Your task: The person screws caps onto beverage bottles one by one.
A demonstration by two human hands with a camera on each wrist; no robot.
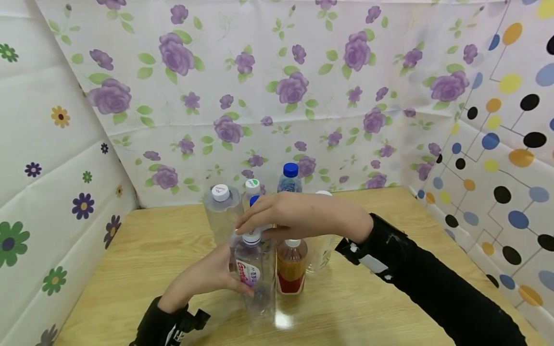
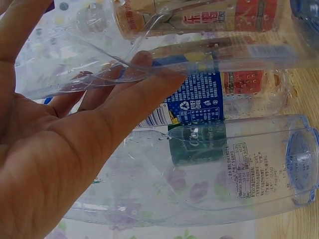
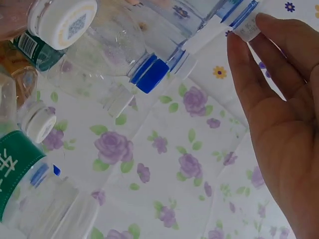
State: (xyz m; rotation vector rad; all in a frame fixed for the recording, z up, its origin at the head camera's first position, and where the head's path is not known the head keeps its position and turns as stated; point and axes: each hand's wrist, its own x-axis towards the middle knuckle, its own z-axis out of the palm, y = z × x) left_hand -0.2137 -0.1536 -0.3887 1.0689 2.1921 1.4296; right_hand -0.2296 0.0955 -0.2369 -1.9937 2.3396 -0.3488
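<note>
A clear plastic bottle (image 1: pixel 261 300) with a red-and-white label stands upright at the front of a group of bottles. My left hand (image 1: pixel 212 271) grips its side, the thumb across the front; in the left wrist view the fingers (image 2: pixel 144 94) reach round it. From above, my right hand (image 1: pixel 298 211) comes in over the group and pinches the bottle's white cap (image 3: pixel 247 29) between thumb and fingertips. The cap sits on the bottle's neck. Just right of this bottle is one with an amber body and red lower label (image 1: pixel 291 269).
Behind stand a large clear bottle (image 1: pixel 225 211) with a white cap, a bottle with a green-marked cap (image 1: pixel 252 185) and a blue-capped one (image 1: pixel 290 180). Another clear bottle (image 1: pixel 319 254) is partly under my right forearm. Patterned cloth walls surround the wooden table (image 1: pixel 381 288).
</note>
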